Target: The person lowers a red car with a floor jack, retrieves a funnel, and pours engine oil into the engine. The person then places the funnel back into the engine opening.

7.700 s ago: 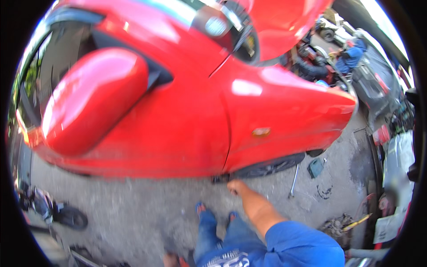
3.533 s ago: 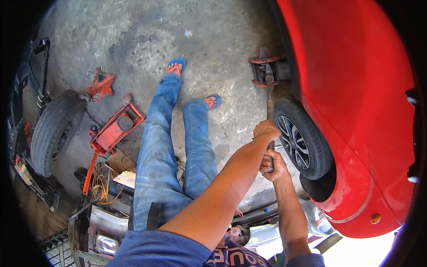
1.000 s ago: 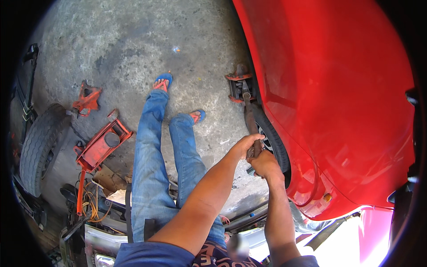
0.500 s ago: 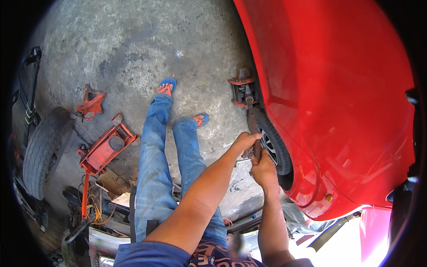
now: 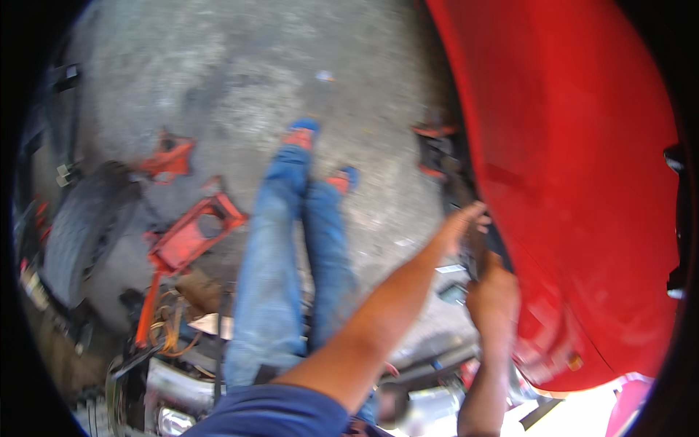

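Observation:
Both my hands are closed around a dark, rusty bar-like jack handle beside the red car. My left hand grips it farther along, and my right hand wraps its near end. From there the handle runs away from me to a floor jack with red parts, which sits low at the car's edge. The jack's far side is hidden by the bodywork. Motion blur softens the fingers and the handle.
A second red floor jack with an orange handle lies on the left, near a red jack stand and a loose tyre. Cables and car parts crowd the near left. My legs stand on concrete.
The whole view has shifted, so things appear farther right, and it is blurred. Both hands keep their grip on the handle. The car's wheel, visible before, is now mostly hidden.

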Demonstrator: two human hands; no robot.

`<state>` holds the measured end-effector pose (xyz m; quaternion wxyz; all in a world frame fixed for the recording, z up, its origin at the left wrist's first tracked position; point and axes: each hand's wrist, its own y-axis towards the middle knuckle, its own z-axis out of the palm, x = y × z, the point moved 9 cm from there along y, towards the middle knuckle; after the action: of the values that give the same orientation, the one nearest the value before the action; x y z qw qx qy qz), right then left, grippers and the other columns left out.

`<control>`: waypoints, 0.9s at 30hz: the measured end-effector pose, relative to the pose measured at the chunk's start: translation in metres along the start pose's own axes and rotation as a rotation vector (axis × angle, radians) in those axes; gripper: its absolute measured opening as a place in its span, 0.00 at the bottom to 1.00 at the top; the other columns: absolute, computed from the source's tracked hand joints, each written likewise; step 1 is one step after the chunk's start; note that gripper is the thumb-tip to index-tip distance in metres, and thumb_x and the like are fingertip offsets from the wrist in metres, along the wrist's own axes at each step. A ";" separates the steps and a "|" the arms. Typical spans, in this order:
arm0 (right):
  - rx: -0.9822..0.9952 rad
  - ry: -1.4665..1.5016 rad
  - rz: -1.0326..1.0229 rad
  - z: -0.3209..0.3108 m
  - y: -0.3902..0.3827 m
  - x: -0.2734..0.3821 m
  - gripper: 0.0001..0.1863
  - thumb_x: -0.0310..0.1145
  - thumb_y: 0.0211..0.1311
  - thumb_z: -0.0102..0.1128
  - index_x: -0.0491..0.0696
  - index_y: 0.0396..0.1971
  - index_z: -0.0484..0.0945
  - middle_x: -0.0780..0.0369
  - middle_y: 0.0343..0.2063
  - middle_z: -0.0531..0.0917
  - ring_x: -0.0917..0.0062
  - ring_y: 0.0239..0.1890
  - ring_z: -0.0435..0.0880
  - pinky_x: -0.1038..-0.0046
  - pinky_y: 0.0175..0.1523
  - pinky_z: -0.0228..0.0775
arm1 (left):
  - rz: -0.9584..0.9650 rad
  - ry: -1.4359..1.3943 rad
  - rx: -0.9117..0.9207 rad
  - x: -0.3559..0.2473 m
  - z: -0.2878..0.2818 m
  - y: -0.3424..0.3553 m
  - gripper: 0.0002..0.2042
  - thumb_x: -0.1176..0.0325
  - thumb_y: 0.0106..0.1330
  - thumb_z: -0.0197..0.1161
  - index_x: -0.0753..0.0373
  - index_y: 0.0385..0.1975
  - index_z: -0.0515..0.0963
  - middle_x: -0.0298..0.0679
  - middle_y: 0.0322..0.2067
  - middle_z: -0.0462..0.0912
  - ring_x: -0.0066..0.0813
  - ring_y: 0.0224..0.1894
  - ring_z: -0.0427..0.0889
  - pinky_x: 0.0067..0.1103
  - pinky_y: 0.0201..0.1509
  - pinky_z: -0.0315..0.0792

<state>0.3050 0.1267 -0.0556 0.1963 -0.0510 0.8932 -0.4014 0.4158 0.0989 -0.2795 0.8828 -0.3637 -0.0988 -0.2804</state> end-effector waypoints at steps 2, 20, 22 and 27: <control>-0.020 0.051 0.052 -0.003 -0.001 -0.010 0.24 0.21 0.49 0.67 0.44 0.50 0.76 0.42 0.37 0.85 0.47 0.44 0.85 0.51 0.48 0.77 | -0.052 -0.025 -0.108 0.000 -0.013 0.012 0.26 0.41 0.55 0.73 0.55 0.43 0.80 0.35 0.38 0.80 0.33 0.47 0.78 0.40 0.54 0.71; -0.028 0.062 0.154 -0.035 0.018 -0.025 0.30 0.23 0.47 0.69 0.47 0.55 0.78 0.46 0.37 0.86 0.51 0.44 0.85 0.55 0.51 0.77 | 0.320 2.215 0.351 -0.091 0.052 0.035 0.23 0.62 0.48 0.74 0.54 0.48 0.85 0.40 0.49 0.86 0.43 0.54 0.84 0.33 0.56 0.80; 0.075 -0.009 0.233 -0.026 0.018 -0.024 0.29 0.25 0.48 0.70 0.47 0.55 0.76 0.46 0.35 0.86 0.50 0.42 0.86 0.53 0.48 0.79 | 0.163 2.296 0.505 -0.082 0.052 0.032 0.21 0.62 0.49 0.74 0.54 0.46 0.85 0.40 0.49 0.86 0.43 0.53 0.84 0.33 0.55 0.80; 0.377 -0.125 0.260 0.012 0.012 0.018 0.23 0.25 0.52 0.64 0.40 0.49 0.70 0.40 0.33 0.84 0.46 0.42 0.86 0.52 0.49 0.80 | 0.151 2.432 0.627 -0.094 0.034 0.007 0.15 0.64 0.50 0.71 0.51 0.41 0.87 0.38 0.45 0.87 0.42 0.50 0.86 0.34 0.53 0.81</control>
<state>0.2943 0.1217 -0.0767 0.3072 0.0774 0.7877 -0.5283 0.3430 0.1667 -0.2951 0.4646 0.3499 0.7359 -0.3467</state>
